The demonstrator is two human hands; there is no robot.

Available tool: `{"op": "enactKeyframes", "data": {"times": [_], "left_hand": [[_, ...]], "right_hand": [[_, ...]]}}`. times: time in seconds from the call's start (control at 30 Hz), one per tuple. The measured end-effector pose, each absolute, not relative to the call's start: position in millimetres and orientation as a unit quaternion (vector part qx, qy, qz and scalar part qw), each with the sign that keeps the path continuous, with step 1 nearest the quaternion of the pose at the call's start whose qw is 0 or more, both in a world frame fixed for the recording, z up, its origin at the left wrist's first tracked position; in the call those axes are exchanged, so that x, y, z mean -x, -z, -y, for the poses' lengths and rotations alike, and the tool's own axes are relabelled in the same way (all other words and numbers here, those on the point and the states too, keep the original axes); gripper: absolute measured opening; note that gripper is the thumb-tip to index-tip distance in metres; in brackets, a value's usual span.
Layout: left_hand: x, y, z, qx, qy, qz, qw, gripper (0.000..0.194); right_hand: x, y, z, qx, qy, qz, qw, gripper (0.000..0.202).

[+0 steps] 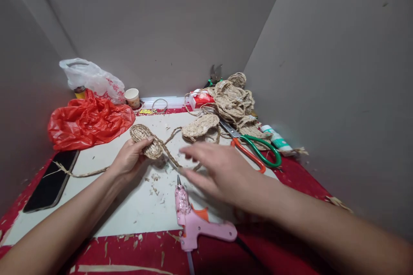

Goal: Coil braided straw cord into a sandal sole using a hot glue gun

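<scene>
My left hand point(130, 159) is closed on a coiled oval of braided straw point(146, 141), thumb on top, holding it above the white sheet. From the oval a braided straw cord point(170, 156) runs toward my right hand point(216, 172), which is slightly blurred. Its thumb and forefinger are spread apart, and the cord passes close by the thumb tip. Whether they touch I cannot tell. Below that hand lies a pink hot glue gun point(192, 227), nozzle pointing away from me. Another flat straw coil point(200, 126) rests just beyond my right fingers.
Scissors point(247, 142) with green and orange handles lie at right, beside a heap of braided straw point(234, 99). A red plastic bag point(90, 120), a phone point(51, 180) and a paper cup point(132, 98) are at left. Straw scraps litter the white sheet point(129, 206). Grey walls enclose the table.
</scene>
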State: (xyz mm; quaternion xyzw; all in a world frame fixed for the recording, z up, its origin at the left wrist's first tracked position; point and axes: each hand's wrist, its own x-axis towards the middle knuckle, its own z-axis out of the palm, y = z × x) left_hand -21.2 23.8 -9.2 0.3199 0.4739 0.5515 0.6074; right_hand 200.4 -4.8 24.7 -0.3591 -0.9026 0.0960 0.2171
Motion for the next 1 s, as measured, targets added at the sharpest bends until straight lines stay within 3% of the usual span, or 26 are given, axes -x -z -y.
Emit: {"op": "enactKeyframes", "data": {"times": [0.1,0.17,0.33,0.43,0.57,0.7,0.87,1.0], "left_hand": [[21.6,13.6,-26.9,-0.306,-0.553,-0.470,0.616,0.003],[22.0,15.0,-27.4,-0.300,-0.555,-0.465,0.621,0.003],[22.0,14.9,-25.7,-0.292,-0.548,-0.455,0.638,0.003],[21.3,13.7,-24.7,-0.288,-0.542,-0.451,0.648,0.003],[22.0,14.0,-25.1,-0.282,-0.533,-0.447,0.661,0.006],[23.5,16.6,-26.2,-0.280,-0.534,-0.437,0.668,0.008],[21.7,18.0,-25.5,-0.276,-0.533,-0.427,0.677,0.009],[18.7,18.1,-22.9,-0.276,-0.521,-0.426,0.686,0.011]], "right_hand": [[-209.4,-22.8,30.8,0.354,-0.167,0.919,0.047,0.036],[-212.8,-16.2,45.2,0.366,-0.193,0.910,-0.004,0.043],[-217.2,7.9,66.0,0.384,-0.251,0.889,-0.007,0.064],[-221.1,23.7,73.6,0.398,-0.235,0.887,-0.007,0.060],[-230.9,31.2,74.9,0.413,-0.269,0.868,0.058,0.035],[-247.8,7.3,64.0,0.419,-0.423,0.785,0.171,0.017],[-261.3,-16.0,49.3,0.375,-0.615,0.596,0.354,0.039],[-247.6,-10.3,42.9,0.421,-0.547,0.651,0.317,0.021]]}}
